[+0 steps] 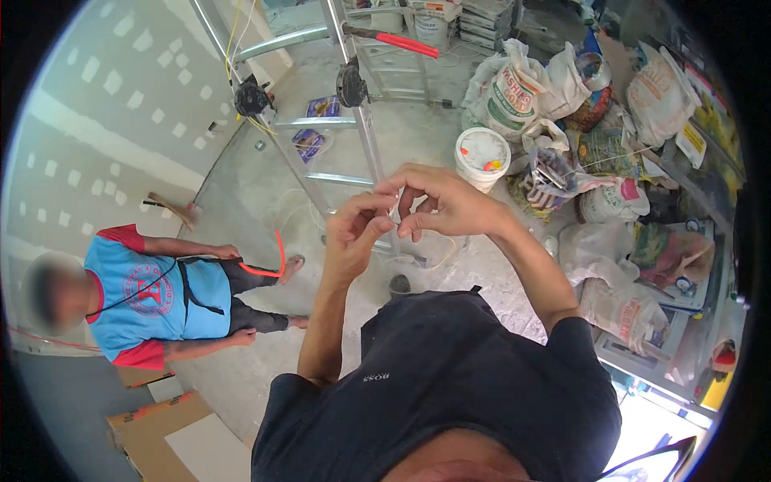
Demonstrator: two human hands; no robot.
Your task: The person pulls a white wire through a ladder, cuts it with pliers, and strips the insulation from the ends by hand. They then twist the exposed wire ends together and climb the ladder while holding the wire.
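Note:
My left hand (353,238) and my right hand (454,202) are raised in front of my chest, fingertips close together. Both have curled fingers and a pinching shape. A small pale bit shows between them, too small to name. Just beyond my hands stands an aluminium ladder (365,140) with black hinges. A tool with red handles (395,40) rests across its upper part.
To the left a person in a blue shirt (157,289) holds an orange flexible tube (281,251). At right are a white bucket (483,153) and several filled sacks (514,95). Thin cables lie on the floor; a cardboard box (144,426) is at lower left.

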